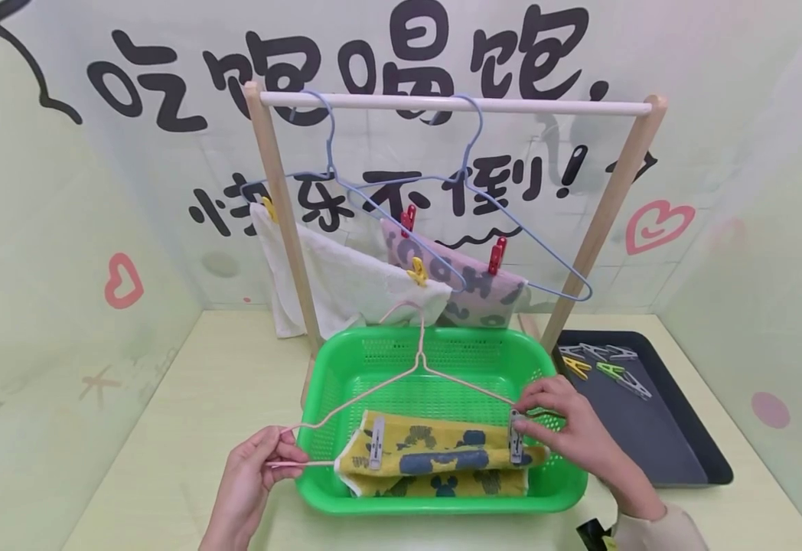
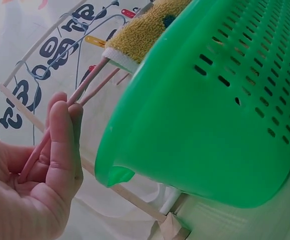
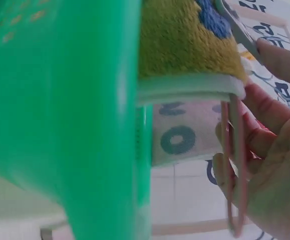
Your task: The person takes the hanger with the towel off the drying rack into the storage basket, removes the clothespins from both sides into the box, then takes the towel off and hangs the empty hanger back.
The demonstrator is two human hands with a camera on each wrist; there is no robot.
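A pink hanger (image 1: 420, 358) is held over the green basket (image 1: 566, 490), with a yellow patterned towel (image 1: 442, 459) draped on its lower bar. My left hand (image 1: 252, 474) grips the hanger's left end; the left wrist view shows the pink wire running through its fingers (image 2: 59, 145). One grey clothespin (image 1: 376, 444) sits on the towel's left part. At the towel's right part, my right hand (image 1: 569, 421) pinches another grey clothespin (image 1: 516, 444) between thumb and fingers. The hanger's right end loops past the towel's white edge (image 3: 195, 86) beside the right fingers.
Behind the basket stands a wooden rack (image 1: 604, 222) with a white rod (image 1: 387, 101). Two blue hangers hang there, carrying a white towel (image 1: 346, 275) with yellow clothespins and a pink towel (image 1: 484, 298) with red ones. A dark tray (image 1: 656, 428) at right holds several clothespins.
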